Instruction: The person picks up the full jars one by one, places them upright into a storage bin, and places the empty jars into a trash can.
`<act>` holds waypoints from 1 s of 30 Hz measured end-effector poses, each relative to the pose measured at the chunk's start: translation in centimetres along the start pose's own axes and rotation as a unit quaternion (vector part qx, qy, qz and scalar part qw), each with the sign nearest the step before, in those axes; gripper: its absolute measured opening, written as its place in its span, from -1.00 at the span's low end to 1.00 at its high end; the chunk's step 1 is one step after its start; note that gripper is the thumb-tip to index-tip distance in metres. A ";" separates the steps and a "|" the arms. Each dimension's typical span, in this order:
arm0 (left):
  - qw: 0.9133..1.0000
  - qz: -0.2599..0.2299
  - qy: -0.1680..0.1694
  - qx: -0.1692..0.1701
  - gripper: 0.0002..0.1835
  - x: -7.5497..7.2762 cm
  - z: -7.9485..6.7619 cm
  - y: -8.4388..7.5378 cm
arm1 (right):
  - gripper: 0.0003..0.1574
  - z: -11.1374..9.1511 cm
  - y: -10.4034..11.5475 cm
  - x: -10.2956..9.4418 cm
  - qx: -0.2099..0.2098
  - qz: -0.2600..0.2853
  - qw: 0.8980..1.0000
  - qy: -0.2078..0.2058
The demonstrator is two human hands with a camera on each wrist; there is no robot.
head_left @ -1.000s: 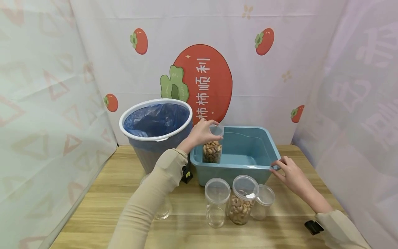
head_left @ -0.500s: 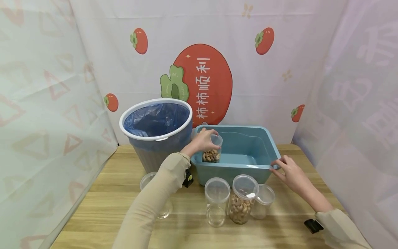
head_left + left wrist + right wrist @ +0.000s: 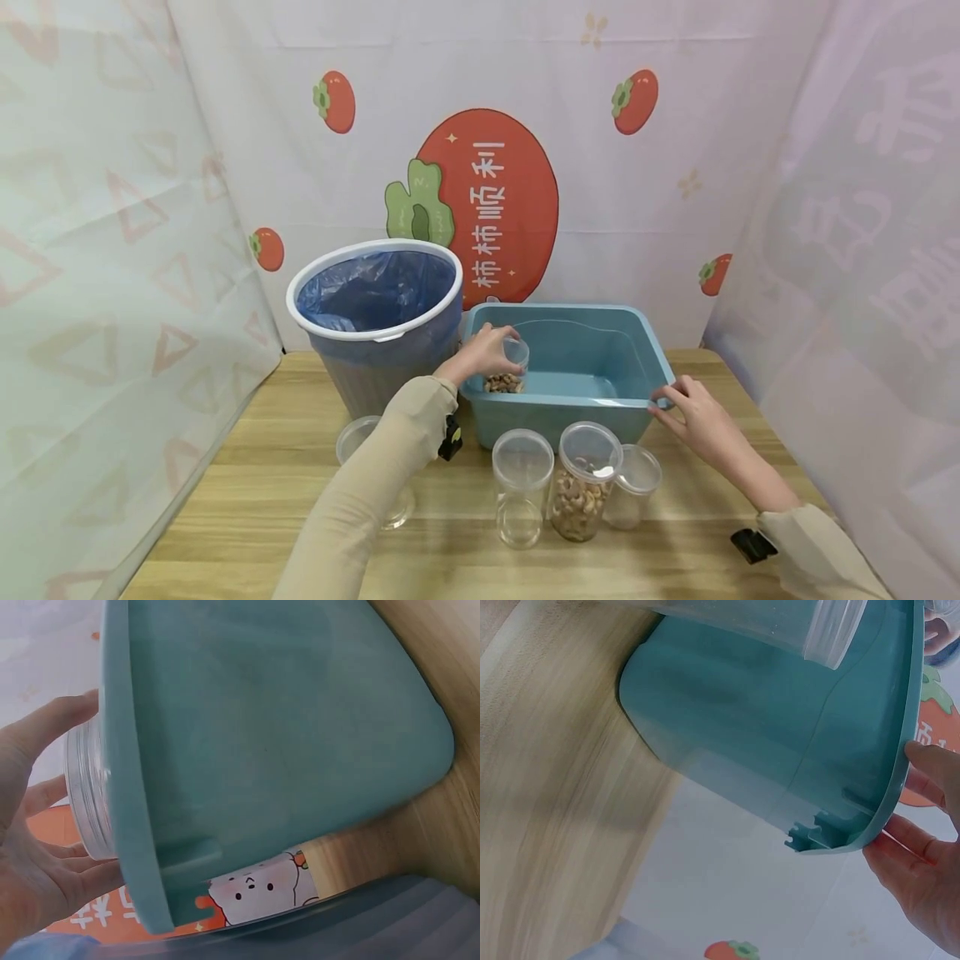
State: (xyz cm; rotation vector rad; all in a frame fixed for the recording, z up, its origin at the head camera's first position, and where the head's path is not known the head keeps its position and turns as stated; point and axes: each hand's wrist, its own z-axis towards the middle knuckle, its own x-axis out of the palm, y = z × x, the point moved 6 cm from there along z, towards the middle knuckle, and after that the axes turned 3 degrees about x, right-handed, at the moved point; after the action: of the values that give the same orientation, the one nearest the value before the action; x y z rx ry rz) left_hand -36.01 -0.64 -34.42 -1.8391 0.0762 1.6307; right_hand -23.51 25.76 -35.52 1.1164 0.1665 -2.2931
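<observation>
My left hand (image 3: 487, 350) grips a clear, lidded jar of nuts (image 3: 504, 383) by its top, inside the left end of a blue-green plastic tub (image 3: 562, 419). In the left wrist view, fingers (image 3: 52, 724) curl around the jar's ribbed upper part (image 3: 88, 791) above the tub rim; the rest is hidden behind the tub wall. Whether the jar touches the tub's floor I cannot tell. At the tub's front right corner my right hand (image 3: 701, 421) pinches the rim, thumb and fingers on either side, as the right wrist view also shows (image 3: 930, 862).
In front of the tub stand an empty-looking clear jar (image 3: 522, 487), a jar of cashews (image 3: 581, 492) and a shorter clear jar (image 3: 633, 487). Another clear jar (image 3: 397, 507) is partly behind my left sleeve. A blue-lined bin (image 3: 330, 367) stands left of the tub.
My left hand has lowered the jar of nuts deeper into the tub and shifted it slightly left. The right hand has stayed on the rim.
</observation>
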 end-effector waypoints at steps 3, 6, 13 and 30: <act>1.000 -0.002 0.005 -0.005 -0.37 0.3 -0.1 0.2 | -0.82 0.0 0.1 0.0 0.003 -0.004 1.000 0.004; 1.000 -0.001 0.009 -0.008 -0.37 0.6 -0.1 0.4 | -0.68 -0.1 0.2 0.0 0.008 -0.008 1.000 0.006; 0.998 0.034 0.051 -0.002 -0.37 0.7 -0.4 0.3 | -0.66 -0.1 0.5 0.3 0.008 -0.011 1.000 0.008; 0.988 -0.027 0.050 0.145 -0.57 -0.6 -2.8 -5.8 | -0.65 0.1 0.3 -0.1 0.009 -0.013 1.000 0.003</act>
State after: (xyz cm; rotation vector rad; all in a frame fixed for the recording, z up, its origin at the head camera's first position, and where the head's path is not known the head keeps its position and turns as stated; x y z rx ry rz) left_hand -31.08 2.18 -31.35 -1.6820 0.2892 1.4071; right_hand -23.34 25.51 -35.38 1.1359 0.1654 -2.3193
